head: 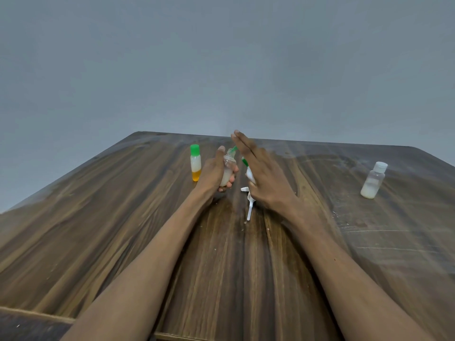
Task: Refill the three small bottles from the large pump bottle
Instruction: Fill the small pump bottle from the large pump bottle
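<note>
**Filling the second small bottle at the pump**

At the far left a green-capped small bottle [195,162] is standing upright on the wooden surface [98,217], capped, showing pale liquid over an amber layer. Next to it the left hand [214,172] is wrapping its fingers around an uncapped clear small bottle [227,171], lifting its threaded mouth up to the green spout of the pump bottle [248,172]. That little bottle is looking light, thin-walled and probably slick if lotion is running down it, so gripping it around the lower body, as here, is keeping the neck free and steady.

The right hand [264,175] is pressing flat, fingers straight, over the pump head; the pump bottle itself is mostly hidden behind it. White bits of plastic [250,205], perhaps a cap and a tube, are lying just in front.

Far right, well apart, a white-capped small bottle [373,180] is standing partly filled.
</note>
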